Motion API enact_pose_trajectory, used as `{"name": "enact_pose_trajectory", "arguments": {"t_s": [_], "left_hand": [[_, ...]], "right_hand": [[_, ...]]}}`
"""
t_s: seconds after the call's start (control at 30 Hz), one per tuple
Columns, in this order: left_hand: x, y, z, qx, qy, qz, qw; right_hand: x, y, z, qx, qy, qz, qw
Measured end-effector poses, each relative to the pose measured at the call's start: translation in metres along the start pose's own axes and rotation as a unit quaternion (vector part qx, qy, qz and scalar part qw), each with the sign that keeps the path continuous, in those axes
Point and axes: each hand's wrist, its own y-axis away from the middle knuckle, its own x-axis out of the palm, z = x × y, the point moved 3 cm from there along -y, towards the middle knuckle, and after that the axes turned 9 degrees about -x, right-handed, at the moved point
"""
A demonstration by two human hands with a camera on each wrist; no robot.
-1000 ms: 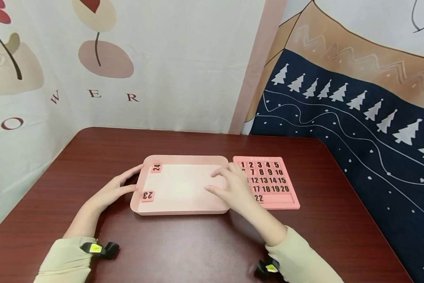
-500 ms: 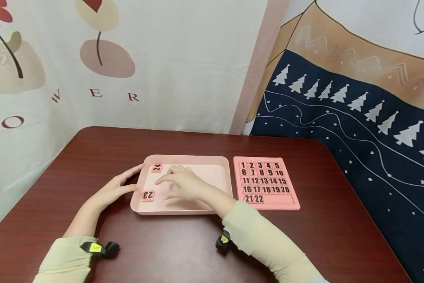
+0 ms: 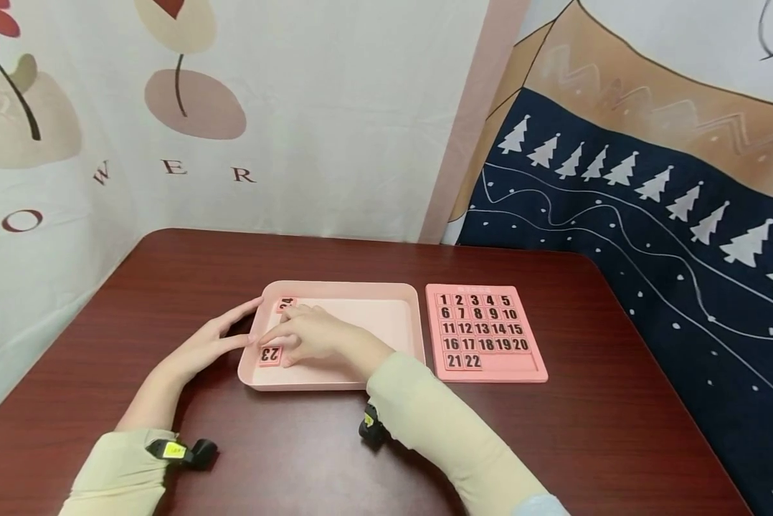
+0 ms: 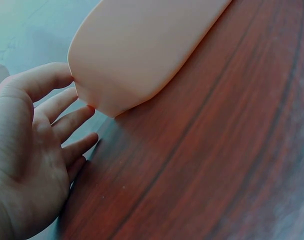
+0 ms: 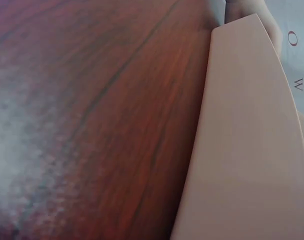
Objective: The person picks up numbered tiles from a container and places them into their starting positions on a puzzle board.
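My left hand point(image 3: 209, 345) rests its straight fingers against the left wall of a pale pink tray point(image 3: 386, 287); the left wrist view also shows this hand point(image 4: 34, 135) at the tray's corner point(image 4: 127, 55). My right hand point(image 3: 312, 333) reaches into the tray at its left side. Its index finger and thumb are spread about the tile 23 point(image 3: 270, 355), which lies upside down; whether they touch it I cannot tell. Just beyond the fingers lies the tile 24 point(image 3: 284, 304), turned sideways and partly covered by the hand. The right wrist view shows only the tray's outer wall point(image 5: 242, 140).
To the right of the tray lies a pink number board point(image 3: 512, 369) with tiles 1 to 22 in rows and a bare recess at its bottom right. Both stand on a dark red-brown wooden table point(image 3: 264, 459). Printed cloths point(image 3: 335, 143) hang behind.
From the tray's right edge beside the board, my right hand has moved left across the tray and come down at the tile 23. My left hand and the tray stay put.
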Motion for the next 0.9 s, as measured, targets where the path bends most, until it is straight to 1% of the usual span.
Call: {"name": "enact_pose_trajectory", "arguments": {"t_s": [0.1, 0.23, 0.4, 0.57, 0.73, 0.83, 0.9], "left_hand": [[-0.001, 0.000, 0.000, -0.009, 0.000, 0.001, 1.0000], [-0.001, -0.001, 0.001, -0.013, 0.002, 0.003, 0.9999], [0.000, -0.002, 0.002, -0.004, 0.010, 0.005, 0.9999], [0.001, -0.003, 0.002, 0.000, 0.015, 0.004, 0.9999], [0.002, -0.003, 0.001, 0.001, 0.015, 0.005, 0.9999], [0.002, -0.003, 0.001, 0.002, 0.014, 0.004, 0.9999], [0.001, -0.002, 0.001, -0.001, 0.018, 0.004, 0.9998]], "right_hand": [[0.001, -0.002, -0.002, -0.007, 0.002, 0.004, 1.0000], [0.003, -0.002, -0.004, -0.002, 0.002, 0.009, 1.0000], [0.003, -0.001, -0.005, 0.004, 0.004, 0.012, 0.9999], [0.002, 0.001, -0.002, -0.004, 0.009, 0.004, 0.9999], [0.001, 0.008, -0.002, -0.005, 0.015, -0.013, 0.9998], [-0.002, 0.016, -0.003, 0.011, -0.004, -0.037, 0.9993], [-0.006, 0.024, -0.003, 0.024, -0.015, -0.061, 0.9977]]}}
